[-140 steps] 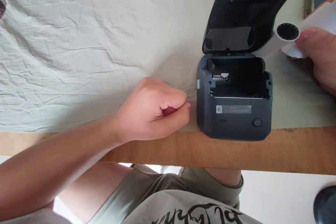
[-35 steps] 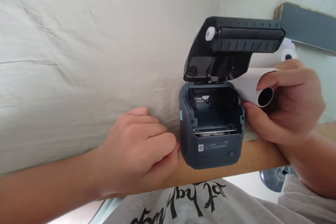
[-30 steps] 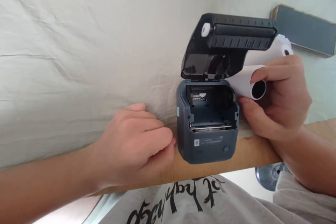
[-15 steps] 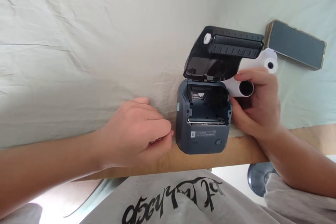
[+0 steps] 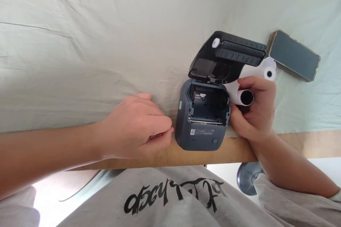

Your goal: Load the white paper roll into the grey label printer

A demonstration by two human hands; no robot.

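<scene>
A dark blue-grey label printer (image 5: 201,136) sits at the table's front edge, its black lid (image 5: 213,62) swung up and back. Inside, the bay is exposed, with a small printed sticker on its back wall. My right hand (image 5: 258,110) is closed around a white paper roll (image 5: 234,94) with a dark hollow core, just beside the printer's right side. Its thumb is below the roll and a finger above. Left of the printer rests my left hand (image 5: 141,126), curled with nothing visible in it, thumb tip close to the printer's side.
Another white roll (image 5: 270,67) with a small dark core lies behind my right hand. Further back right, a phone (image 5: 295,55) in a case lies near the lid's corner. A wrinkled pale cloth (image 5: 93,42) covers the table up to its bare wooden edge (image 5: 295,145).
The view has shifted slightly, so the printer, phone and hands appear moved a little. My right hand keeps its grip on the paper roll, and the lid stays raised.
</scene>
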